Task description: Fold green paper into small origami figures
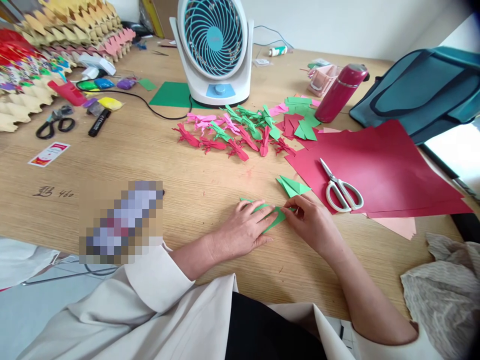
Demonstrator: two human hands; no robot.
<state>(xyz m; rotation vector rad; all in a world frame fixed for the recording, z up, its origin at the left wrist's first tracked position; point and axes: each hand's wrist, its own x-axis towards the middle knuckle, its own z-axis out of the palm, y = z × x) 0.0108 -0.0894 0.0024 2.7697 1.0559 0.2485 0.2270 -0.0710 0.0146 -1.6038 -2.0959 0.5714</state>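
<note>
A folded piece of green paper (276, 223) lies on the table in front of me, partly covered by my fingers. My left hand (242, 227) rests flat over it with the fingers stretched out. At the paper's right end, my right hand (313, 220) pinches the corner between thumb and forefinger. Just beyond that hand is another folded green paper piece (293, 186), pointed at one end. Farther back sits a group of folded paper figures in red (237, 149), green (251, 125) and pink (213, 120).
White-handled scissors (343, 192) lie on large red sheets (382, 170) at the right. Behind stand a pink-red bottle (342, 93), a teal bag (420, 90) and a fan (215, 50). Black-handled scissors (56, 122) and a black marker (99, 123) lie left; a blurred-out object (123, 222) is nearer.
</note>
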